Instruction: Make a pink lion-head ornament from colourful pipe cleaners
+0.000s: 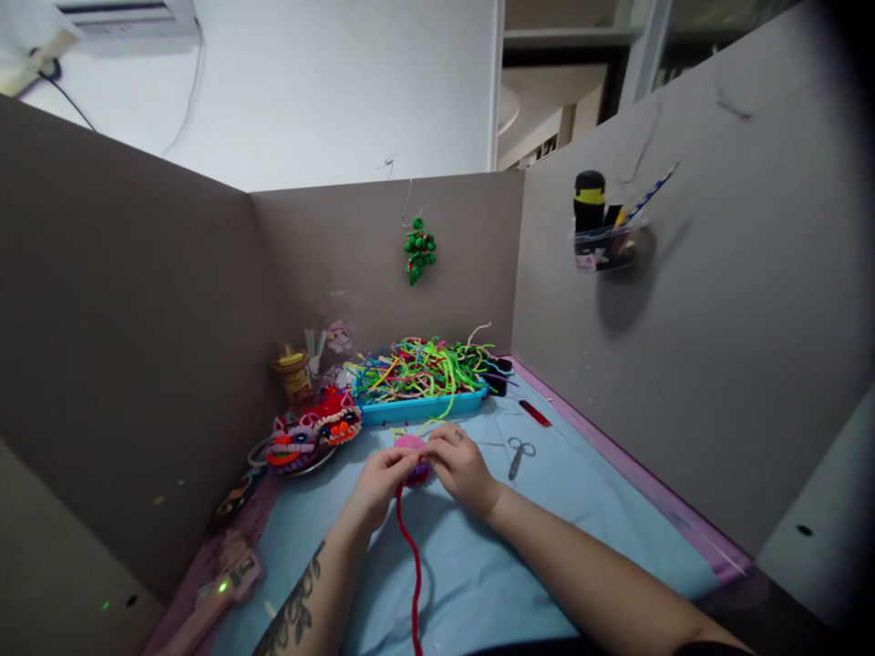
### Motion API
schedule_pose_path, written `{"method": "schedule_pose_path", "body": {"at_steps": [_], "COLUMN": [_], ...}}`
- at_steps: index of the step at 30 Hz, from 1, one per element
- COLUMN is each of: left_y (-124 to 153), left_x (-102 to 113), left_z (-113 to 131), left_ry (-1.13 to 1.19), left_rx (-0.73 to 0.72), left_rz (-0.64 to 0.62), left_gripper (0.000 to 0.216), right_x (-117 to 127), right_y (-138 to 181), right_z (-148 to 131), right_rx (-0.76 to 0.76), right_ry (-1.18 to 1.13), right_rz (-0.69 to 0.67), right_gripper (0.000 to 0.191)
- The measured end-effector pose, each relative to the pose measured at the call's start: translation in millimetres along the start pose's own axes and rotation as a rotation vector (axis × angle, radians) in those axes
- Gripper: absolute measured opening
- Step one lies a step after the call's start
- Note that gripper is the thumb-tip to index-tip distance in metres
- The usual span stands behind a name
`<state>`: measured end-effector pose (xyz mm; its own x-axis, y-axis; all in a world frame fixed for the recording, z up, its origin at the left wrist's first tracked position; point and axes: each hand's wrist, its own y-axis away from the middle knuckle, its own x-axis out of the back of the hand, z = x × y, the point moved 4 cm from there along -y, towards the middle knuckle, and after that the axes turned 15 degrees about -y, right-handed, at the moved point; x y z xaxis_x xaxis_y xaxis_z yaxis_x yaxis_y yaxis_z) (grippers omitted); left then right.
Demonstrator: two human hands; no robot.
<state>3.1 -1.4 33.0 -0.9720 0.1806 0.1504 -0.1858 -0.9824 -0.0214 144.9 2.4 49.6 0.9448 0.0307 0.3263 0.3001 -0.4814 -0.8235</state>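
The left hand (378,481) and right hand (465,469), pinched nearly closed, hold a pink fuzzy craft piece (408,441) in front of the blue tray (424,407). A red chenille stem (417,569) trails below them.

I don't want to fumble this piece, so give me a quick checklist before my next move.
1. Both hands on the piece: ok; the left hand and right hand pinch at the pink piece.
2. Where the red cord joins: cannot tell; fingers hide it.
3. Cord's loose end in sight: not ok; it runs out of the bottom of the picture.
4. Scissors clear of the fingers: ok; they lie right of the right hand.
5. Fuzzy stems at hand: ok; heaped in the blue tray.
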Motion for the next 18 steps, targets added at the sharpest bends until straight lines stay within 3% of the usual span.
{"method": "schedule_pose_path", "body": {"at_steps": [6,18], "left_y": [-0.7,-0.9], "left_x": [-5.6,-2.4], "left_z": [-4.2,0.4], "left_ry": [0.067,0.017], "left_rx": [-0.005,-0.006], "left_rz": [-0.11,-0.058], "left_gripper": [0.035,0.037], "right_x": [-2.1,-7.3], "right_y": [0.3,1.8], "right_z": [7.1,14.0], "right_rx": [-0.262,-0.347], "right_ry": [-0.315,-0.443], "right_rz": [0.112,0.119], "right_gripper": [0.011,0.008]}}
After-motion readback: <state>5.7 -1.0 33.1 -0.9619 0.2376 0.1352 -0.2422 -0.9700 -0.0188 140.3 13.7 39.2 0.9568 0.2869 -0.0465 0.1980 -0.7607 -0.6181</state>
